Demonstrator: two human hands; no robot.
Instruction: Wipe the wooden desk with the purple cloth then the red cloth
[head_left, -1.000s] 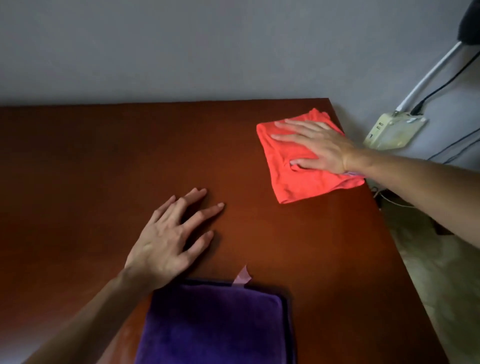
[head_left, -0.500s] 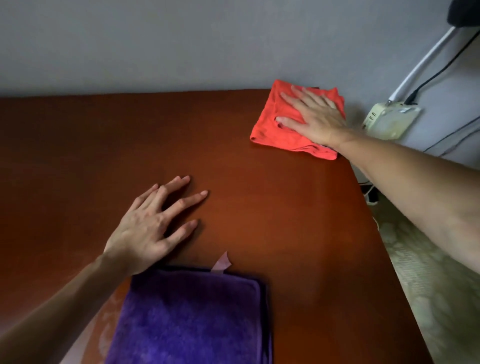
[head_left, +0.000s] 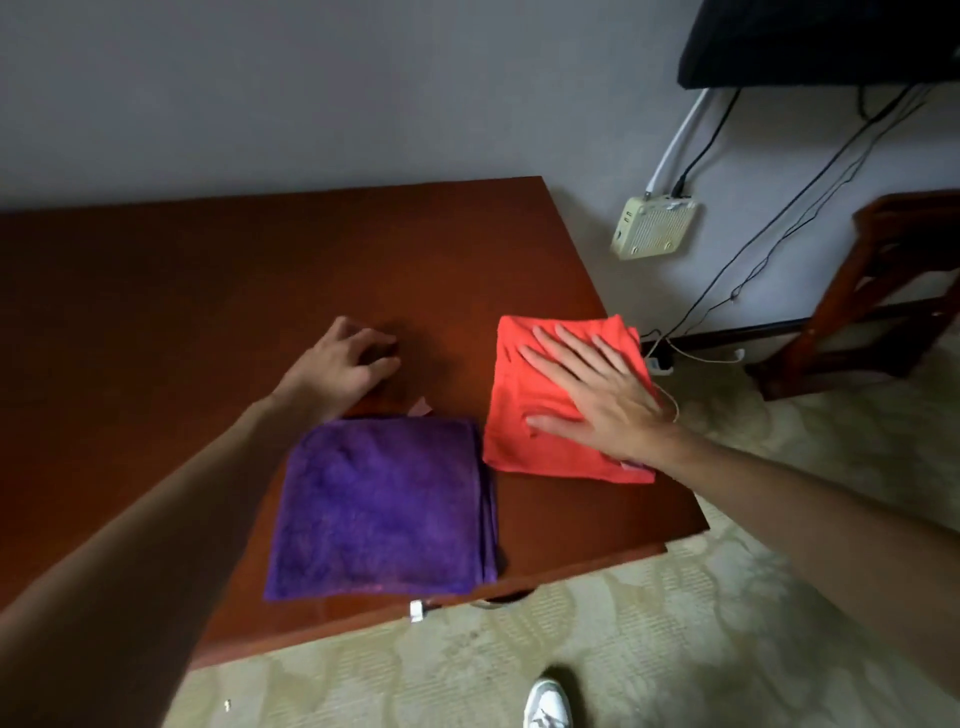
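Observation:
The wooden desk (head_left: 171, 312) fills the left and middle of the view. A folded red cloth (head_left: 519, 415) lies near its right edge, and my right hand (head_left: 597, 395) presses flat on it with straight, spread fingers. Just left of it, a folded purple cloth (head_left: 379, 504) lies near the desk's front edge with no hand on it. My left hand (head_left: 343, 364) rests on the bare wood just behind the purple cloth, its fingers loosely curled and holding nothing.
A cream router box (head_left: 652, 226) hangs on the wall right of the desk, with cables (head_left: 753, 249) running down to a power strip (head_left: 660, 361) on the floor. A wooden chair (head_left: 883, 291) stands at far right. My white shoe (head_left: 545, 706) shows on the patterned carpet.
My right hand has slid the red cloth from the desk's far right corner back toward me, beside the purple cloth. My left hand's fingers have curled. The view has pulled back.

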